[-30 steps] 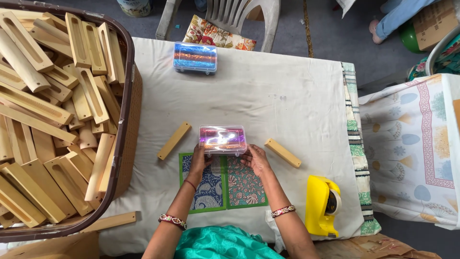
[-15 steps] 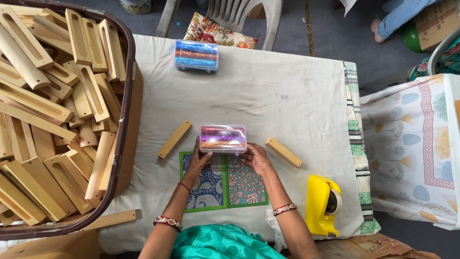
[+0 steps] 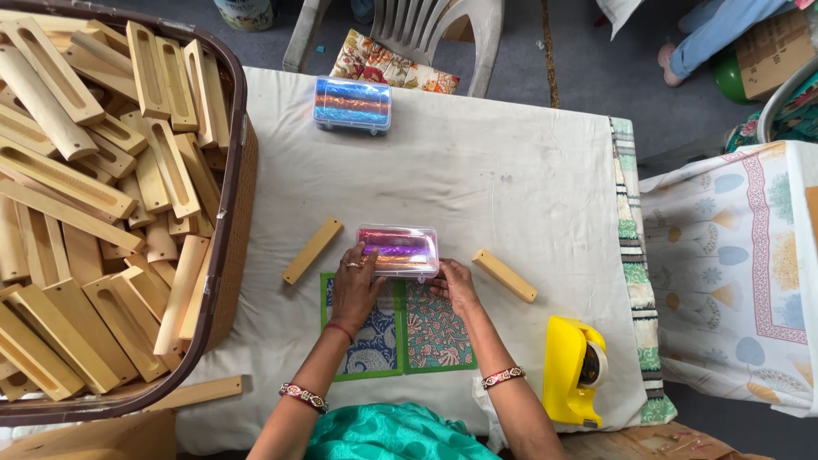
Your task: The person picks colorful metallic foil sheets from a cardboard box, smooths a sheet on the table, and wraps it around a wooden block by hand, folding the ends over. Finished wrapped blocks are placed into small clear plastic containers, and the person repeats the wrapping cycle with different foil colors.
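Note:
A clear plastic box (image 3: 399, 250) with pink, purple and orange shiny rolls inside rests on the white tablecloth (image 3: 511, 170). My left hand (image 3: 354, 285) grips its left end and my right hand (image 3: 453, 284) holds its lower right corner. Under my hands lie two green-edged patterned cards, a blue one (image 3: 371, 341) and a teal-and-red one (image 3: 436, 328). A wooden block (image 3: 313, 250) lies to the left of the box and another wooden block (image 3: 504, 275) to its right.
A large brown basket (image 3: 223, 281) full of slotted wooden pieces fills the left side. A second clear box (image 3: 353, 104) of shiny rolls sits at the table's far edge. A yellow tape dispenser (image 3: 574, 370) stands at the near right. A plastic chair (image 3: 443, 34) stands beyond the table.
My hands have shifted slightly on the box, which stays in about the same place above the cards. Nothing else has moved.

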